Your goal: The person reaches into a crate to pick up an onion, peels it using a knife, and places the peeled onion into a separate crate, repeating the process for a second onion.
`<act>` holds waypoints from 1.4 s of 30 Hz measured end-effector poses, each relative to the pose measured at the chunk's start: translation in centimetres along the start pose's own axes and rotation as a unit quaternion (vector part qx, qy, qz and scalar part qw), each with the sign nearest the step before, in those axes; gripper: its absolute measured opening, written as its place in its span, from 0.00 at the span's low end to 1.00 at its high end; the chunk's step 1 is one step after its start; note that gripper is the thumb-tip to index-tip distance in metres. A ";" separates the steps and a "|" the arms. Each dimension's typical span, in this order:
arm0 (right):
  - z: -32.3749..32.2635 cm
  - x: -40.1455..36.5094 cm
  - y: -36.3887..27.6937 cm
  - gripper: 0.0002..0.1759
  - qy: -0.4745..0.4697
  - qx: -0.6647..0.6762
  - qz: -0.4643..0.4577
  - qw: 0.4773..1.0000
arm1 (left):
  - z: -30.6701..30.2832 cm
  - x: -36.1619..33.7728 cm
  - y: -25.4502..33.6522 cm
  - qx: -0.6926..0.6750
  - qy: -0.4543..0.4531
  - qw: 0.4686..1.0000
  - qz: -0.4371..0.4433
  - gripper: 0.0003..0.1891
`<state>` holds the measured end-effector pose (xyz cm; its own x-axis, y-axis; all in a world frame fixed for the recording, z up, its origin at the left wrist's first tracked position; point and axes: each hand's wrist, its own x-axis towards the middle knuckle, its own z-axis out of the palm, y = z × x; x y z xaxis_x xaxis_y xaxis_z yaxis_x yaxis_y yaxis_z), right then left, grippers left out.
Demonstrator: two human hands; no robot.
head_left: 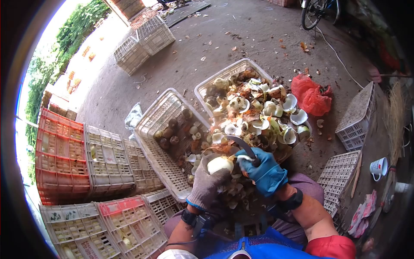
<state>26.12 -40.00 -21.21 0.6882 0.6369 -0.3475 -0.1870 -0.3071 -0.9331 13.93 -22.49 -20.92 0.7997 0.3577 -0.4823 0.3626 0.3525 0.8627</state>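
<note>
My left hand [208,181], in a grey knit glove, is closed round a pale peeled onion [220,165]. My right hand [262,171], in a blue glove, grips a knife with a dark curved blade [241,144], and a piece of white onion shows at its fingers. Both hands are close together over the near edge of a heap of onion peels and cut layers [258,112], which fills a white crate [202,88]. To the left, another white crate [148,118] holds several brown onions [170,129].
Crates of pale onions [108,155] stand at the left, some with red parts. Empty-looking crates [155,36] lie at the back. A red net bag [308,97] is right of the heap. At the right are more crates [355,116], a mug [379,167] and a bicycle [317,13].
</note>
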 end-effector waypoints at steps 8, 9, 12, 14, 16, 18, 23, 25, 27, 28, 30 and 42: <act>-0.2 -0.1 -0.5 0.29 -0.083 -0.030 -0.158 0.983 | -0.2 0.1 0.6 0.132 -0.027 0.985 0.109 0.32; -0.1 -0.2 -0.5 0.29 -0.087 -0.035 -0.147 0.985 | -0.3 -0.1 0.5 0.162 -0.025 0.980 0.110 0.32; 0.1 -0.2 -0.1 0.27 -0.087 -0.036 -0.148 0.984 | -0.5 -0.2 0.4 0.212 -0.024 0.971 0.106 0.33; 0.6 0.1 1.0 0.26 -0.070 -0.016 -0.194 0.978 | -0.4 -0.3 0.4 0.199 -0.026 0.975 0.092 0.33; 0.6 0.0 0.7 0.25 -0.064 -0.041 -0.195 0.978 | 0.0 -0.6 1.0 0.185 -0.037 0.978 0.090 0.32; 0.6 0.0 0.6 0.24 -0.054 -0.049 -0.203 0.976 | 0.1 -0.6 1.3 0.185 -0.044 0.978 0.086 0.32; 0.6 -0.2 -0.4 0.18 -0.054 -0.055 -0.173 0.982 | -0.4 -0.2 0.8 0.220 -0.032 0.971 0.086 0.29; 0.8 -0.2 -0.1 0.16 -0.051 -0.050 -0.163 0.984 | -0.6 0.1 0.3 0.221 -0.034 0.970 0.093 0.29; 0.9 0.2 0.5 0.15 -0.048 -0.041 -0.139 0.988 | -0.8 0.2 0.0 0.208 -0.045 0.973 0.093 0.30; 0.9 0.5 1.0 0.15 -0.048 -0.035 -0.118 0.991 | -0.9 0.2 -0.1 0.193 -0.054 0.976 0.088 0.31; 1.2 0.6 1.7 0.15 -0.036 -0.020 -0.102 0.994 | -0.9 0.0 -0.1 0.150 -0.062 0.985 0.059 0.32; 1.3 1.0 1.5 0.19 0.077 -0.108 -0.178 0.975 | 0.4 1.0 -1.0 0.161 0.067 0.979 0.109 0.30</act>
<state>25.65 -38.90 -23.07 0.7824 0.6221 0.0290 0.2241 -0.2377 -0.9452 14.57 -22.85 -22.15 0.8126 0.5125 -0.2777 0.3387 -0.0274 0.9405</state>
